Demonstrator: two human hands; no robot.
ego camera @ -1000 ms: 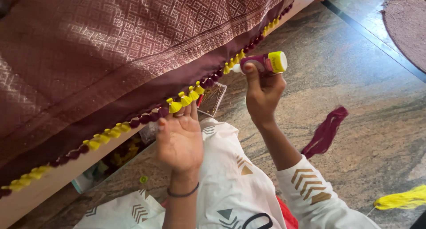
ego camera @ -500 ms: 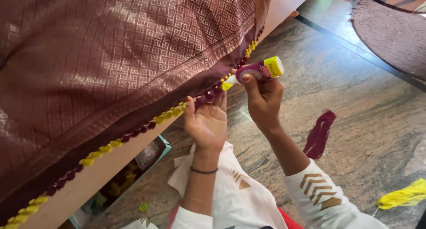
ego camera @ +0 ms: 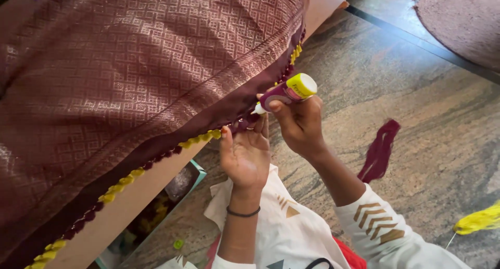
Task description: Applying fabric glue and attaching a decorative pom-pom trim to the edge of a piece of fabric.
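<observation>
— What do you have on the left of the view?

— I see one maroon brocade cloth point(ego camera: 130, 76) draped over a pale board point(ego camera: 125, 206), with one beaded trim point(ego camera: 156, 157) of alternating yellow and maroon stretches running along its hem. Under the board sits one teal-edged box point(ego camera: 179, 188), its contents too dark for me to tell.

— And the hands?

— Two, both the wearer's. My reading of the left hand point(ego camera: 246, 154): palm up, fingers loosely curled, fingertips point(ego camera: 225, 131) pinching the trim at the hem. One dark band circles that wrist.

— The right one?

— The right hand point(ego camera: 299, 123) is closed around one small glue bottle point(ego camera: 285, 93), purple body with a yellow end, its white nozzle pressed to the trim just beside the left fingertips.

— Anything further right?

— On the stone floor point(ego camera: 416, 123) I count one maroon thread bundle point(ego camera: 379, 150), well apart from the hands, and one yellow thread bundle point(ego camera: 478, 219) at the right edge. One brown rug point(ego camera: 458, 19) lies in the top corner.
</observation>
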